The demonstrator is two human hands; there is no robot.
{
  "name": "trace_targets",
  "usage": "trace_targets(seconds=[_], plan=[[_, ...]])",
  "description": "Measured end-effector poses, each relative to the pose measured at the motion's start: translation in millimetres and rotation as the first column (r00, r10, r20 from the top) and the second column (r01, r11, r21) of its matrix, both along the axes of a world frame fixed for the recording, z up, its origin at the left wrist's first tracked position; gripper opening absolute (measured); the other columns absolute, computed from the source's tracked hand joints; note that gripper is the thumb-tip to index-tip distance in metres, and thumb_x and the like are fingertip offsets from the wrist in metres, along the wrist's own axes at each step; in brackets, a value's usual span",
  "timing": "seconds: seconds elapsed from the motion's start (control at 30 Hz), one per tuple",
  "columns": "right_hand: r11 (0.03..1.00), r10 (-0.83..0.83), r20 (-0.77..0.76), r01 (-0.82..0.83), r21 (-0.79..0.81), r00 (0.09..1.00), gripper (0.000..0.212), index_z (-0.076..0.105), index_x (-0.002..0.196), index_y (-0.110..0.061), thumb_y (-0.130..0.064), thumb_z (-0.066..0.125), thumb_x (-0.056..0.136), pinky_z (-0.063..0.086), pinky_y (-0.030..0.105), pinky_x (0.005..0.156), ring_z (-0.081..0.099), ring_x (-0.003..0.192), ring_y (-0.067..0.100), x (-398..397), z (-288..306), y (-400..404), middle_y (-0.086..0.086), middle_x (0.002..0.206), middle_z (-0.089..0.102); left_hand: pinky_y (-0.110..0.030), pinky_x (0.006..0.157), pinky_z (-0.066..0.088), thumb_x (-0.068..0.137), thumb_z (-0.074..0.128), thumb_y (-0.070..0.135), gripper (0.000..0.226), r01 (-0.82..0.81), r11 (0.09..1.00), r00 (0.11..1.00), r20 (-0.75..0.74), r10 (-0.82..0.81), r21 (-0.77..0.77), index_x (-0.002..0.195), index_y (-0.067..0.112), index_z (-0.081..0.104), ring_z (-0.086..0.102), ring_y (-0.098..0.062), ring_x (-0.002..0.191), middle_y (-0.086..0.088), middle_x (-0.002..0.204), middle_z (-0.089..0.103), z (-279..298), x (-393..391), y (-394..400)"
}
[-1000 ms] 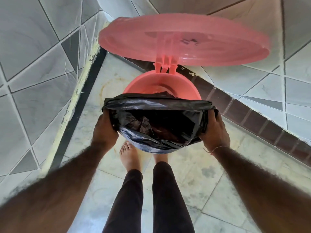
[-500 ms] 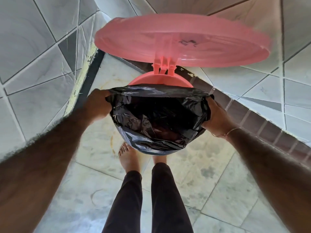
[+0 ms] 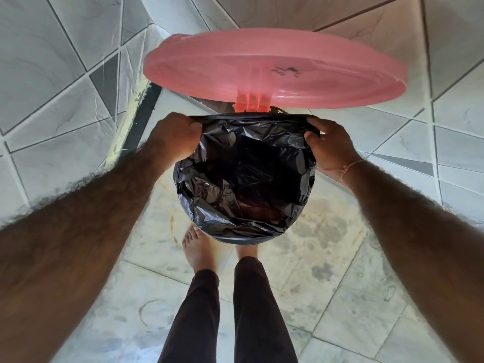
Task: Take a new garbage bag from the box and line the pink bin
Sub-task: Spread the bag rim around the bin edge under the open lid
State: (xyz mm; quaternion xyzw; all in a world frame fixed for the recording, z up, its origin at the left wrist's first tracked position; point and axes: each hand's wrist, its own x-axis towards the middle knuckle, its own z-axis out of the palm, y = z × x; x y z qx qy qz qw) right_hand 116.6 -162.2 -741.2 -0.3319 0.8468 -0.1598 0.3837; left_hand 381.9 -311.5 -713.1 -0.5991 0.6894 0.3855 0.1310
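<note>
A black garbage bag (image 3: 246,179) lies open over the mouth of the pink bin, covering the rim all round so the bin's body is hidden. The bin's round pink lid (image 3: 275,69) stands raised on its hinge (image 3: 252,102) behind the bag. My left hand (image 3: 174,137) grips the bag's edge at the far left of the rim. My right hand (image 3: 328,145) grips the edge at the far right. The bag's far edge is stretched straight between both hands just below the hinge.
The bin stands in a corner of grey tiled walls (image 3: 65,74) on a pale tiled floor (image 3: 327,258). My bare feet (image 3: 197,247) and dark trouser legs (image 3: 235,310) are just in front of the bin. No box is in view.
Both hands have carried the bag's edge away from me, from the near sides to the far rim by the hinge. The bag now covers the whole opening and no pink rim shows.
</note>
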Motion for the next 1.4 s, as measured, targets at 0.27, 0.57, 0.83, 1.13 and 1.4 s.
trace_targets(seconds=[0.27,0.57,0.83,1.13,1.4], plan=[[0.859,0.494,-0.200,-0.439,0.264,0.846,0.062,0.039,0.143,-0.029,-0.012,0.054,0.085,0.046,0.042,0.098,0.054,0.116,0.041,-9.8,-27.5,35.8,0.016,0.130,0.056,-0.029,0.066,0.042,0.097,0.044,0.026,0.033,0.076,0.992,0.996,-0.049,-0.071,0.104,0.122,0.019,0.064,0.062,-0.034,0.085,-0.021,0.115,0.067,-37.0,28.7,3.1],[0.679,0.734,-0.346,-0.620,0.393,0.585,0.028,0.052,0.113,-0.013,-0.022,0.052,0.087,0.054,0.045,0.070,0.060,0.091,0.037,7.1,-21.5,85.1,0.016,0.097,0.063,-0.029,0.061,0.041,0.094,0.051,0.036,0.031,0.061,0.996,0.989,-0.141,-0.052,0.060,0.122,0.031,0.063,0.060,-0.025,0.076,-0.005,0.086,0.065,-33.5,77.6,48.7],[0.949,0.288,-0.187,-0.254,0.187,0.939,0.029,0.069,0.094,-0.005,-0.022,0.045,0.096,0.048,0.034,0.067,0.066,0.077,0.038,4.4,-18.0,62.1,0.022,0.083,0.070,-0.046,0.084,0.057,0.090,0.059,0.013,0.035,-0.122,0.941,0.955,-0.220,0.198,0.316,0.124,0.022,0.062,0.064,-0.028,0.099,-0.008,0.115,0.064,-29.6,64.8,47.6],[0.981,-0.085,0.021,0.079,0.179,0.996,0.038,0.070,0.110,-0.006,0.010,0.058,0.077,0.048,0.015,0.065,0.063,0.087,0.025,-3.2,-17.4,48.4,0.012,0.099,0.068,-0.039,0.076,0.059,0.079,0.059,-0.008,0.059,-0.235,0.899,0.920,-0.213,0.328,0.368,0.129,0.024,0.059,0.065,-0.022,0.097,-0.008,0.115,0.066,-27.3,65.8,35.6],[0.790,0.609,-0.366,-0.581,0.199,0.703,0.031,0.057,0.102,0.002,0.010,0.050,0.073,0.048,0.043,0.068,0.060,0.083,0.046,-9.3,-10.7,73.9,0.029,0.085,0.062,-0.026,0.057,0.047,0.079,0.053,0.009,0.059,0.060,0.996,0.988,-0.144,-0.050,0.066,0.133,0.030,0.052,0.062,-0.029,0.079,-0.013,0.104,0.069,-30.1,77.4,48.6]])
